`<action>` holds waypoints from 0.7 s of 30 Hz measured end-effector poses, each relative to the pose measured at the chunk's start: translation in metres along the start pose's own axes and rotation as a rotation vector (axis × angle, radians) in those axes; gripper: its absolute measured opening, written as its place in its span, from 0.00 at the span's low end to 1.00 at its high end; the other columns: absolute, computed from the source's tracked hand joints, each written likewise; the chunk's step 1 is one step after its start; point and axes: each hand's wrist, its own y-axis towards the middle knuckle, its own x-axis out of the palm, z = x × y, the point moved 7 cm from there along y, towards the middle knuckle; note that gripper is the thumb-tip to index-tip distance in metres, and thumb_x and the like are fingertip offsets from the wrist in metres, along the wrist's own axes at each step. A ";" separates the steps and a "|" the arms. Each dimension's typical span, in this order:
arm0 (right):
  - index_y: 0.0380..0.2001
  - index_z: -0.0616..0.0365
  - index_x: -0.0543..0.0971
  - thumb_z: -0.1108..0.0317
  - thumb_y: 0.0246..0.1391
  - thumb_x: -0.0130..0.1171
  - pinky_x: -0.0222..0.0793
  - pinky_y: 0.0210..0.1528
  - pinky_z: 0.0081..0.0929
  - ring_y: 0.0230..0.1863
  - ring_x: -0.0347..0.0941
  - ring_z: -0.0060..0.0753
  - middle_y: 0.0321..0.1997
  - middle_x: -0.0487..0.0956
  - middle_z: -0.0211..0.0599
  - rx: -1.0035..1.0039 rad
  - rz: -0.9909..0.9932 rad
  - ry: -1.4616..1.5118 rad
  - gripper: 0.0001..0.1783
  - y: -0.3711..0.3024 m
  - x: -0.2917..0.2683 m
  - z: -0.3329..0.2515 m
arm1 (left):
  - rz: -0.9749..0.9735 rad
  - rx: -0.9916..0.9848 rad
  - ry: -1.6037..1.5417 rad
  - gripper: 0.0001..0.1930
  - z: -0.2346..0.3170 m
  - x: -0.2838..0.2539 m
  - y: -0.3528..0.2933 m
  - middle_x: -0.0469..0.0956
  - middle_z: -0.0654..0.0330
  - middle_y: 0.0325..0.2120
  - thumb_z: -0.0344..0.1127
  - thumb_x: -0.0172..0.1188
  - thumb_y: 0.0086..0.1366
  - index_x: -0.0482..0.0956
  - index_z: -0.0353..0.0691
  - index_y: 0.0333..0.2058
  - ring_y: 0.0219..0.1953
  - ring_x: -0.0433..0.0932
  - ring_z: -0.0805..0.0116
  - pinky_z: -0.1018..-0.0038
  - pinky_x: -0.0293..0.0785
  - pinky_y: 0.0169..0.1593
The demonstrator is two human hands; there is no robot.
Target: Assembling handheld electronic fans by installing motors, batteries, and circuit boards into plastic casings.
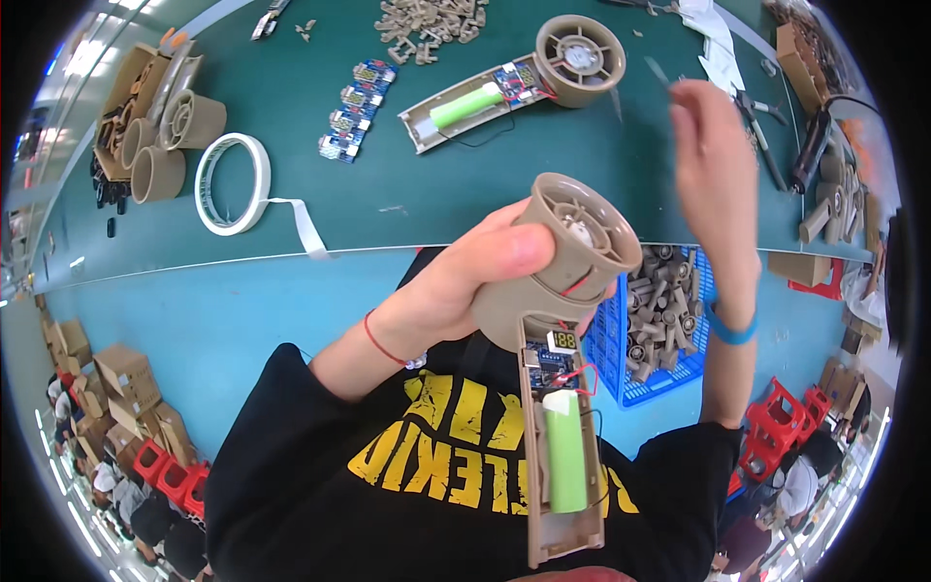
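My left hand [485,262] is wrapped around the round head of a beige handheld fan [509,306], held above the table's front edge. Its open handle hangs toward me, showing a green battery cell [565,451], a blue circuit board [551,364] with a small display, and red and black wires. My right hand [713,145] is raised over the right of the table, apart from the fan. Its fingers are blurred by motion, and a thin pale streak near the fingertips cannot be made out. A second opened fan [580,63] lies on the table beyond.
Several joined circuit boards [357,112], a pile of small beige parts [427,24] and a roll of white tape [233,184] lie on the green table [465,184]. Beige fan shells [160,175] stand left. Tools [761,136] lie right. A blue crate [606,354] of beige parts stands below.
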 end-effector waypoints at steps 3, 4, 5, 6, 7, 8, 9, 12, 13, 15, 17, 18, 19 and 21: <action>0.45 0.62 0.73 0.71 0.61 0.50 0.63 0.31 0.16 0.32 0.69 0.18 0.31 0.73 0.34 0.500 -0.331 0.800 0.11 -0.024 -0.033 -0.010 | 0.006 0.000 -0.017 0.34 0.002 -0.003 -0.006 0.75 0.55 0.46 0.57 0.58 0.62 0.67 0.34 0.55 0.44 0.76 0.70 0.74 0.75 0.47; 0.44 0.62 0.74 0.71 0.59 0.50 0.61 0.29 0.17 0.30 0.68 0.17 0.31 0.74 0.34 0.489 -0.291 0.875 0.11 -0.039 -0.057 -0.024 | -0.019 -0.025 -0.033 0.34 -0.002 -0.001 -0.004 0.75 0.55 0.46 0.57 0.58 0.62 0.67 0.34 0.55 0.44 0.76 0.70 0.74 0.75 0.47; 0.44 0.63 0.75 0.71 0.58 0.49 0.58 0.27 0.17 0.28 0.67 0.16 0.30 0.75 0.34 0.454 -0.261 0.976 0.12 -0.049 -0.070 -0.036 | -0.024 -0.010 -0.005 0.34 -0.002 -0.003 -0.004 0.75 0.56 0.47 0.55 0.59 0.61 0.67 0.34 0.56 0.46 0.76 0.71 0.74 0.75 0.48; 0.41 0.63 0.77 0.73 0.54 0.50 0.57 0.26 0.20 0.26 0.67 0.19 0.28 0.75 0.34 0.373 -0.369 0.887 0.12 -0.056 -0.079 -0.048 | -0.029 0.010 0.023 0.33 -0.002 -0.005 -0.002 0.74 0.57 0.47 0.54 0.60 0.61 0.66 0.35 0.56 0.47 0.75 0.72 0.74 0.74 0.49; 0.39 0.63 0.78 0.75 0.50 0.52 0.57 0.24 0.22 0.24 0.67 0.21 0.25 0.74 0.34 0.293 -0.475 0.796 0.12 -0.060 -0.082 -0.059 | 0.014 0.016 0.019 0.32 -0.001 -0.006 -0.002 0.74 0.60 0.47 0.50 0.64 0.59 0.66 0.36 0.55 0.48 0.73 0.74 0.75 0.71 0.52; 0.39 0.63 0.78 0.75 0.50 0.52 0.57 0.24 0.22 0.24 0.67 0.21 0.25 0.74 0.34 0.297 -0.476 0.800 0.12 -0.060 -0.079 -0.062 | 0.018 0.012 0.018 0.32 -0.001 -0.006 0.000 0.74 0.60 0.47 0.50 0.64 0.59 0.66 0.36 0.55 0.48 0.73 0.74 0.75 0.71 0.52; 0.35 0.63 0.80 0.78 0.43 0.56 0.58 0.23 0.24 0.21 0.67 0.27 0.24 0.75 0.35 0.142 -0.445 0.680 0.12 -0.055 -0.078 -0.074 | 0.004 0.056 0.109 0.31 0.002 -0.006 0.001 0.74 0.60 0.47 0.50 0.64 0.59 0.66 0.36 0.55 0.48 0.72 0.75 0.76 0.70 0.52; 0.33 0.62 0.81 0.83 0.31 0.60 0.60 0.20 0.27 0.19 0.67 0.36 0.22 0.74 0.36 -0.005 -0.420 0.516 0.18 -0.060 -0.076 -0.089 | -0.009 0.093 0.221 0.30 0.004 0.000 0.005 0.73 0.62 0.46 0.49 0.65 0.59 0.67 0.36 0.52 0.47 0.70 0.77 0.77 0.66 0.53; 0.33 0.62 0.81 0.82 0.30 0.61 0.60 0.20 0.27 0.19 0.67 0.35 0.22 0.74 0.35 -0.023 -0.396 0.493 0.18 -0.062 -0.077 -0.090 | -0.013 0.099 0.212 0.30 0.003 0.000 0.005 0.73 0.62 0.46 0.49 0.65 0.59 0.67 0.36 0.53 0.48 0.70 0.76 0.77 0.66 0.53; 0.33 0.62 0.81 0.82 0.30 0.62 0.59 0.19 0.27 0.18 0.67 0.34 0.22 0.74 0.34 -0.042 -0.371 0.468 0.19 -0.063 -0.078 -0.091 | -0.019 0.105 0.206 0.30 0.003 0.001 0.007 0.73 0.61 0.46 0.49 0.64 0.59 0.67 0.36 0.53 0.48 0.70 0.76 0.77 0.66 0.53; 0.33 0.62 0.82 0.80 0.27 0.64 0.59 0.18 0.28 0.18 0.66 0.33 0.21 0.74 0.33 -0.085 -0.325 0.383 0.20 -0.063 -0.082 -0.093 | 0.017 0.115 0.182 0.30 0.004 0.001 0.006 0.73 0.61 0.45 0.49 0.64 0.58 0.67 0.35 0.53 0.48 0.70 0.76 0.77 0.66 0.53; 0.33 0.62 0.82 0.80 0.27 0.64 0.59 0.18 0.28 0.18 0.66 0.33 0.21 0.74 0.33 -0.082 -0.326 0.381 0.20 -0.063 -0.084 -0.094 | 0.016 0.112 0.180 0.30 0.004 0.004 0.005 0.73 0.61 0.45 0.49 0.64 0.58 0.67 0.35 0.53 0.48 0.70 0.76 0.77 0.66 0.53; 0.32 0.62 0.82 0.82 0.27 0.62 0.59 0.20 0.28 0.19 0.67 0.34 0.22 0.74 0.34 -0.063 -0.341 0.390 0.20 -0.062 -0.087 -0.094 | 0.059 0.111 0.172 0.30 0.005 0.005 0.005 0.73 0.61 0.45 0.48 0.64 0.58 0.67 0.35 0.53 0.48 0.70 0.75 0.76 0.66 0.53; 0.31 0.63 0.82 0.83 0.27 0.60 0.59 0.22 0.28 0.20 0.68 0.35 0.22 0.75 0.35 -0.046 -0.355 0.405 0.19 -0.064 -0.086 -0.094 | 0.108 0.109 0.169 0.30 0.008 0.006 0.002 0.73 0.61 0.45 0.48 0.65 0.58 0.67 0.35 0.53 0.48 0.71 0.75 0.76 0.66 0.53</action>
